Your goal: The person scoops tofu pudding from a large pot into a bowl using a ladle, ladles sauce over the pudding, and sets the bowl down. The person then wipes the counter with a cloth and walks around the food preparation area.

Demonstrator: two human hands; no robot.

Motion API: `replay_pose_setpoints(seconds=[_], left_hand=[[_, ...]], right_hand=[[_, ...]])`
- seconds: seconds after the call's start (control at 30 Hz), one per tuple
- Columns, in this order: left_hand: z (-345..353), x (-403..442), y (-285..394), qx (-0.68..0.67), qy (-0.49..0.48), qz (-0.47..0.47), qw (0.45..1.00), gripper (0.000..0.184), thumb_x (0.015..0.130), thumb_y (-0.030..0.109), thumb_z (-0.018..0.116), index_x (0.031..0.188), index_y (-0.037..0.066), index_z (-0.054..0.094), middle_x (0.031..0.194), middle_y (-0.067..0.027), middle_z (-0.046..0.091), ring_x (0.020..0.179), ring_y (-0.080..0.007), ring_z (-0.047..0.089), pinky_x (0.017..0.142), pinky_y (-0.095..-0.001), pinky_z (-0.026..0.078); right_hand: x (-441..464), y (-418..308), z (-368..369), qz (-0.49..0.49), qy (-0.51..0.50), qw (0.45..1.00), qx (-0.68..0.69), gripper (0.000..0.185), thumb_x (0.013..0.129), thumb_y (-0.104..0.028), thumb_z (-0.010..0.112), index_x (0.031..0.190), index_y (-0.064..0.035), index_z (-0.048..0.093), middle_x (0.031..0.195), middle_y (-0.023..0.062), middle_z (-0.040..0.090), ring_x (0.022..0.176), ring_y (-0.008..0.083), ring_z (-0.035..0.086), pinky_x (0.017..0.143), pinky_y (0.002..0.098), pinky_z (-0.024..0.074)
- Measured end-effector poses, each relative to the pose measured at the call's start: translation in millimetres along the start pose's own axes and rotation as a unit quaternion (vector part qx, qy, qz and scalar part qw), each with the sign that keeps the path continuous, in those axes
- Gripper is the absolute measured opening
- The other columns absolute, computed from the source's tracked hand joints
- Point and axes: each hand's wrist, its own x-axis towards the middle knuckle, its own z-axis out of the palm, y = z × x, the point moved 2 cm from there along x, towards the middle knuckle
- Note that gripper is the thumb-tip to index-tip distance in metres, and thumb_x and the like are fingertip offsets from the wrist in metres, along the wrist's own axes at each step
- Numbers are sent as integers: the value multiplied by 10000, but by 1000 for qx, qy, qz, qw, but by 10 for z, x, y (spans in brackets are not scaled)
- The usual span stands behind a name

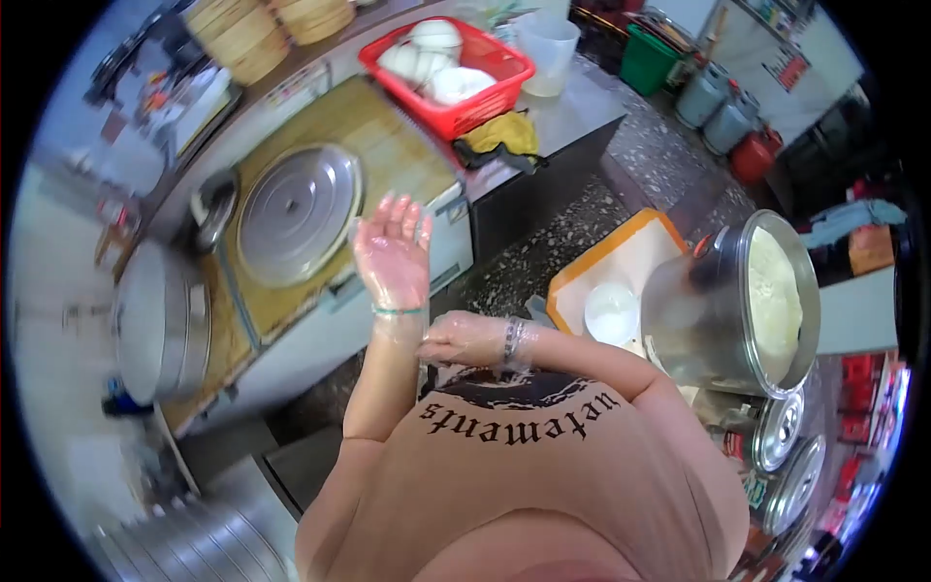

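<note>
My left hand is raised palm up with the fingers stretched out, inside a clear plastic glove. A green band circles its wrist. My right hand, also in a clear plastic glove, is closed beside that wrist, its fingers pinching the loose cuff of the left glove. A dark bracelet shows through the plastic at the right wrist. Beyond the left hand, a round metal lid lies on the worn counter.
A red basket holds white bundles, beside a yellow-and-black cloth and a translucent jug. On my right stand a large metal pot with pale contents, a white bowl and lidded pots. A round metal vessel sits left.
</note>
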Motion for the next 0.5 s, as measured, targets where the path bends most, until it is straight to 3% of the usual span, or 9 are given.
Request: replay_pose_setpoints(seconds=[0.13, 0.23, 0.3, 0.33, 0.4, 0.43, 0.5], left_hand=[[385, 881, -389, 23, -44, -86, 995, 442, 939, 399, 432, 1163, 40, 555, 1143, -124, 593, 1101, -276, 528, 1001, -463, 388], [406, 1437, -549, 85, -145, 26, 985, 417, 970, 352, 388, 1195, 33, 537, 1179, -136, 589, 1102, -279, 552, 1003, -448, 393], [540, 1692, -629, 117, -153, 15, 981, 418, 973, 353, 391, 1198, 31, 530, 1180, -142, 589, 1104, -277, 551, 1003, -445, 394], [601, 1803, -687, 147, -158, 7, 976, 418, 975, 355, 394, 1201, 28, 523, 1180, -149, 588, 1107, -274, 550, 1003, -443, 394], [721, 2107, -890, 181, -165, 8, 969, 440, 976, 355, 402, 1242, 16, 487, 1199, -172, 579, 1147, -289, 532, 1030, -442, 380], [854, 2259, -1029, 218, -165, 47, 961, 453, 976, 352, 404, 1270, 13, 466, 1215, -180, 569, 1168, -296, 519, 1044, -448, 369], [1134, 2598, -1280, 245, -153, 88, 953, 520, 969, 367, 419, 1344, 6, 397, 1259, -194, 540, 1214, -315, 490, 1074, -461, 343]], right_hand=[[14, 388, -802, 49, 47, 997, 32, 318, 917, -302, 515, 864, 1, 597, 813, 221, 616, 761, 389, 574, 702, 431, 460], [-79, 778, -1314, 59, 6, 998, 9, 301, 905, -295, 544, 872, -1, 602, 796, 200, 622, 744, 364, 585, 710, 413, 469], [-155, 1068, -1711, 112, 98, 982, 117, 286, 892, -287, 583, 894, -3, 608, 806, 168, 632, 764, 298, 610, 733, 374, 477], [-164, 1255, -1948, 74, 120, 980, 143, 294, 884, -261, 615, 1044, -15, 594, 913, 118, 645, 863, 215, 614, 785, 351, 474], [-179, 1409, -2518, 113, 168, 936, 289, 420, 881, -247, 633, 1213, -20, 513, 1059, 112, 610, 974, 191, 577, 847, 344, 459], [-145, 1509, -2832, 103, 146, 929, 326, 607, 873, -240, 650, 1373, -46, 366, 1177, 131, 547, 1039, 188, 549, 909, 342, 442], [43, 1832, -3330, 55, 109, 935, 333, 651, 874, -242, 652, 1401, -52, 321, 1214, 144, 526, 1062, 191, 542, 931, 339, 434]])
